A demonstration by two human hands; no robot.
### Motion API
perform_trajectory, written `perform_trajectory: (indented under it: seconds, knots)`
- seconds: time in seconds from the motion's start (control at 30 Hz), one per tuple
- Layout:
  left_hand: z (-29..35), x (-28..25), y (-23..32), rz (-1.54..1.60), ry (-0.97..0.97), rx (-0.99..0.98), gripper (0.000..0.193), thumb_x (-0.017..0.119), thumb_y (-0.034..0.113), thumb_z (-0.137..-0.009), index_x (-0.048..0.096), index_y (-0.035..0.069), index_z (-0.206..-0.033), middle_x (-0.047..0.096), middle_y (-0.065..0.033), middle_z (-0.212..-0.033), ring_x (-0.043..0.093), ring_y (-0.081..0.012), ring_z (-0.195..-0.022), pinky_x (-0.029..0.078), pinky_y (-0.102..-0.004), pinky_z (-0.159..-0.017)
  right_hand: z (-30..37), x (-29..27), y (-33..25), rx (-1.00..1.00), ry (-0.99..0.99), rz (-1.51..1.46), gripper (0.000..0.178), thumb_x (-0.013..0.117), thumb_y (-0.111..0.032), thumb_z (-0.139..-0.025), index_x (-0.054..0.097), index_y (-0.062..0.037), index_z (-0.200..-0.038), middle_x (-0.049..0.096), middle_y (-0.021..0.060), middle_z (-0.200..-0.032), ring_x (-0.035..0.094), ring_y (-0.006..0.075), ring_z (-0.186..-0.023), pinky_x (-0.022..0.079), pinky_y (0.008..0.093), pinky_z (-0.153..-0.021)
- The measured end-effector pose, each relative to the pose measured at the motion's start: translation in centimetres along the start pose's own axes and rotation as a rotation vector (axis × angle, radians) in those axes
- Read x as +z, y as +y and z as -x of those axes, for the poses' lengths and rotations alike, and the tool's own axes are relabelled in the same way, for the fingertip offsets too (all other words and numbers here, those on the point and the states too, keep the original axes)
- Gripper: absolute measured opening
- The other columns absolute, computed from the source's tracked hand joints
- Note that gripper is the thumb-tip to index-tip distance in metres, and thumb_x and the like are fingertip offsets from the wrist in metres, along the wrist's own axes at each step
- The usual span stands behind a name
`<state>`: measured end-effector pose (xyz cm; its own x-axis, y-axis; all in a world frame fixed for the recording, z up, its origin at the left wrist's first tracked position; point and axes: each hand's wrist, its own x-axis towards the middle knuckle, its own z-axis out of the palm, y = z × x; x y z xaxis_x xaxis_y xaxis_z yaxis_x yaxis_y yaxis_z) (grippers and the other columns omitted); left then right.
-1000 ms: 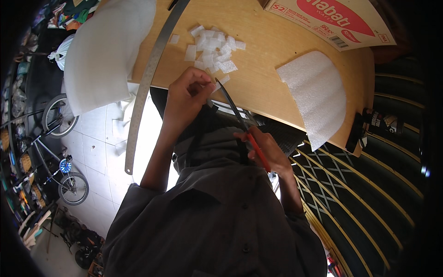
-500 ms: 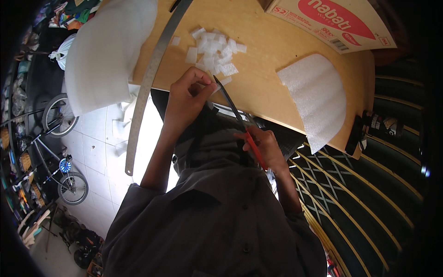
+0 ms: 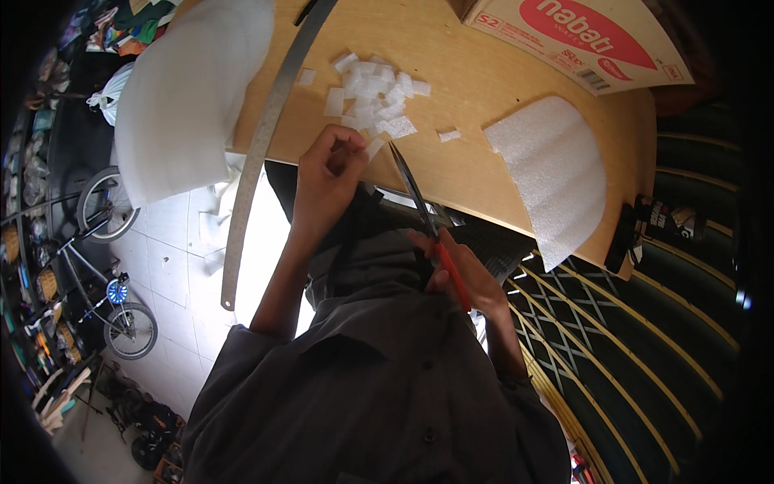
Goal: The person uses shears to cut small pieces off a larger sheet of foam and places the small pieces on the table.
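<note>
While left hand (image 3: 329, 173) pinches foam strip (image 3: 374, 149) near bench (image 3: 476, 173) edge, right hand (image 3: 474, 270) wraps red-handled scissors (image 3: 426, 214) just beside; I judge nick possible should scissors stray toward pinch.

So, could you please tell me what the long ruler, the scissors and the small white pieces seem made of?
Long ruler: probably steel, grey with a dull sheen.
Scissors: dark, thin blades, likely metal; red handles, probably plastic by their even colour.
Small white pieces: seemingly foam sheet, matte, slightly translucent, with a pebbly surface.
</note>
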<state>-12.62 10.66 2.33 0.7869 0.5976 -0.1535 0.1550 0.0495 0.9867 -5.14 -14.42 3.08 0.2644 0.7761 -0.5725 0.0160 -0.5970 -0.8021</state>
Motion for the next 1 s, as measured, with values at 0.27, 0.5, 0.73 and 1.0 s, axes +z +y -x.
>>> perform_trajectory:
  seconds: [0.27, 0.5, 0.73, 1.0]
  knots:
    - [-0.3, 0.1, -0.5, -0.037, -0.123, 0.008, 0.02, 0.072, 0.004, -0.089, 0.061, 0.006, -0.105, 0.067, -0.0003, -0.089, 0.058, -0.0036, -0.073, 0.044, -0.0191, -0.064, 0.1, 0.4, -1.0, -0.095, 0.056, 0.136, 0.05, 0.073, -0.024, -0.086, 0.045, 0.0021, -0.118, 0.06, 0.0214, -0.085, 0.061, 0.0451, -0.085, 0.044, 0.0505, -0.073]
    - [-0.1, -0.1, 0.3, -0.034, -0.143, -0.052, 0.022, 0.072, 0.004, -0.089, 0.059, 0.006, -0.106, 0.069, -0.002, -0.09, 0.06, -0.0049, -0.074, 0.045, -0.0196, -0.066, -0.4, 1.0, -1.1, -0.091, 0.109, 0.069, 0.038, 0.071, -0.016, -0.086, 0.048, 0.0017, -0.11, 0.065, 0.0194, -0.078, 0.065, 0.0416, -0.073, 0.048, 0.0458, -0.066]
    - [-0.1, -0.1, -0.1, 0.005, -0.108, -0.057, 0.02, 0.07, 0.007, -0.091, 0.058, 0.005, -0.107, 0.069, -0.0032, -0.089, 0.06, -0.0052, -0.075, 0.045, -0.0203, -0.065, -0.9, 1.1, -2.8, 0.13, 0.16, -0.084, 0.018, 0.058, -0.002, -0.091, 0.059, 0.0025, -0.109, 0.075, 0.0135, -0.088, 0.073, 0.0209, -0.075, 0.054, 0.0337, -0.067]
    - [0.4, -0.5, -0.2, 0.053, -0.16, -0.023, 0.015, 0.065, 0.005, -0.092, 0.06, 0.005, -0.106, 0.065, -0.0013, -0.082, 0.053, -0.0044, -0.064, 0.04, -0.0194, -0.058, -1.4, 1.7, -2.3, 0.04, 0.327, -0.061, 0.014, 0.06, -0.001, -0.091, 0.064, 0.0037, -0.104, 0.075, 0.0133, -0.084, 0.074, 0.0204, -0.078, 0.055, 0.0306, -0.07]
